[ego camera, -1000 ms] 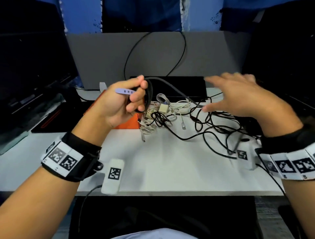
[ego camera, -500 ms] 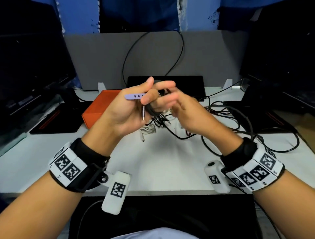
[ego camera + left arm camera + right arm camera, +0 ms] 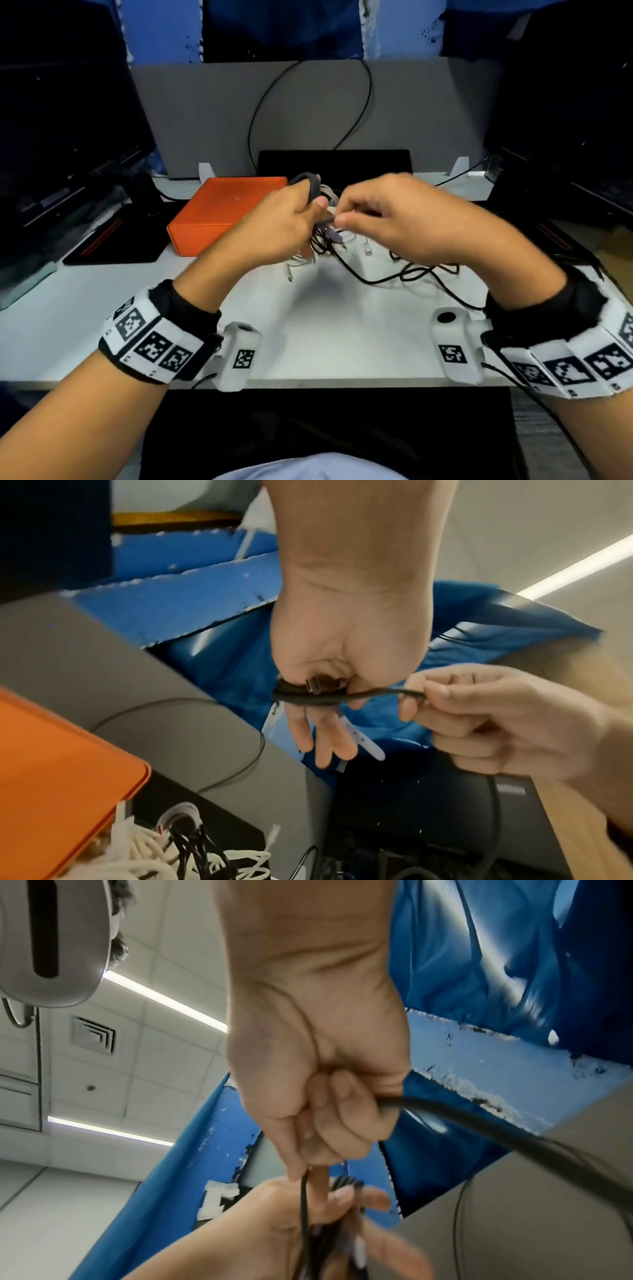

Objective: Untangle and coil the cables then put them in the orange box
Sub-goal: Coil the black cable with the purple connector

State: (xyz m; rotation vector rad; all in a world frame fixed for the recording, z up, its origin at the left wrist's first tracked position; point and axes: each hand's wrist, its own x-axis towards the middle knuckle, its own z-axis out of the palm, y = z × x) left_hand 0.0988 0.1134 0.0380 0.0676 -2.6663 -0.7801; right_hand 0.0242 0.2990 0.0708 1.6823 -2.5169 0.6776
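At the frame's centre, your left hand [image 3: 284, 222] grips a coiled black cable [image 3: 308, 696]; your right hand [image 3: 394, 219] pinches its loose end.

A: Where are the 2 hands?

B: Raised together, nearly touching. The left hand [image 3: 284, 222] has its fingers curled, gripping.

A: And the right?

B: The right hand [image 3: 394, 219] is knuckles-up, thumb and forefinger pinching, the other fingers [image 3: 346, 1096] curled in.
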